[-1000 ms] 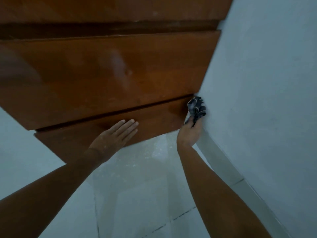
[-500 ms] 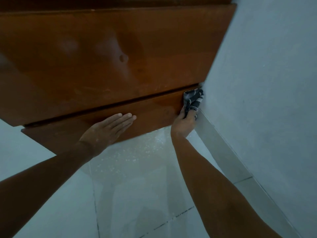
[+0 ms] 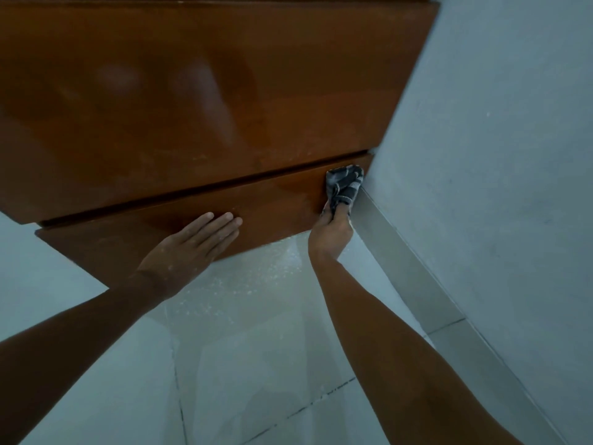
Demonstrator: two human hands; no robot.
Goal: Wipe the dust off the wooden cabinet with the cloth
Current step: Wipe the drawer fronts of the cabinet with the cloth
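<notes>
Head view: your right hand [image 3: 330, 234] grips the bunched cloth [image 3: 345, 184] against the wooden cabinet [image 3: 224, 101] corner, your flat, open left hand [image 3: 192, 248] bracing you.

The wooden cabinet [image 3: 199, 101] is glossy reddish-brown, with a broad panel above and a narrower plinth below, a dark groove running between them. Faint pale smudges show on the broad panel. The cloth [image 3: 343, 184], dark grey with lighter stripes, is bunched into a wad and pressed against the plinth's far right end, just above the right hand's fingers [image 3: 327, 211] that grip it.
</notes>
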